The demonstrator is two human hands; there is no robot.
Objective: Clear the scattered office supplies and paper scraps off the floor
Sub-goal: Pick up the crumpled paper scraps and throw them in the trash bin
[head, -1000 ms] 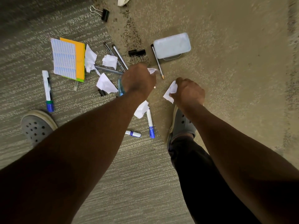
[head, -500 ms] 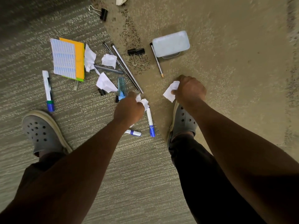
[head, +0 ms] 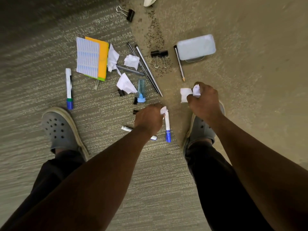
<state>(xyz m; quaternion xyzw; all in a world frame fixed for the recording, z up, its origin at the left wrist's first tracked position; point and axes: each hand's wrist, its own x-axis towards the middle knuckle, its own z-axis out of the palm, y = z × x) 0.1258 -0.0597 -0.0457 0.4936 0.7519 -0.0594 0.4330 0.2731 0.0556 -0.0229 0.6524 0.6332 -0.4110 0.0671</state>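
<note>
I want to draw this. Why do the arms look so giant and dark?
Head view: the wide lens stretches the near arms at the bottom; the left hand and right hand look small. Light falls on the carpet; the top-left corner is shadowed.

office | carpet floor (head: pixel 50 39) | binder clips (head: pixel 160 55) | markers (head: pixel 68 87)

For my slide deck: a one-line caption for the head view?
Both hands, left and right, hold paper scraps above littered carpet.
</note>
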